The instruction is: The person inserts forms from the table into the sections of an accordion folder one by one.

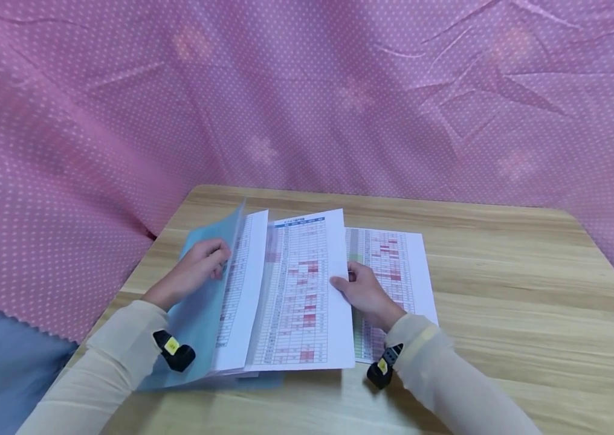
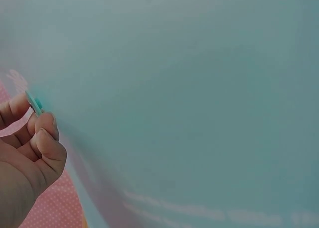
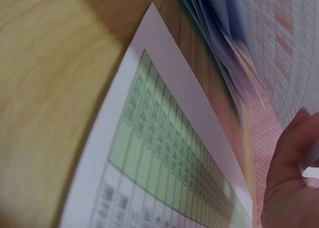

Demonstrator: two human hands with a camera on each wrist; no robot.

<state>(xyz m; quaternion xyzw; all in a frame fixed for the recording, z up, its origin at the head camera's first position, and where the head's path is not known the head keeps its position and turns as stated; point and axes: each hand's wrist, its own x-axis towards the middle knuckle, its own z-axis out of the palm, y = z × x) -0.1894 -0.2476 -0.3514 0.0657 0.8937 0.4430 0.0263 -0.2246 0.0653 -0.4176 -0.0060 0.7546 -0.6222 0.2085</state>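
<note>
A translucent blue-green document folder stands partly open on the table's left half, with several printed sheets inside. My left hand pinches the edge of its raised cover, at a small snap button in the left wrist view. That cover fills most of the same view. Between thumb and fingers, my right hand holds the right edge of a sheet printed with a table with red cells. This sheet is lifted and its left side reaches into the folder. Some of the right fingers are hidden behind the paper.
Another printed sheet lies flat on the wooden table, partly under the right hand. Its green column shows in the right wrist view. A pink dotted cloth hangs behind the table and along its left side.
</note>
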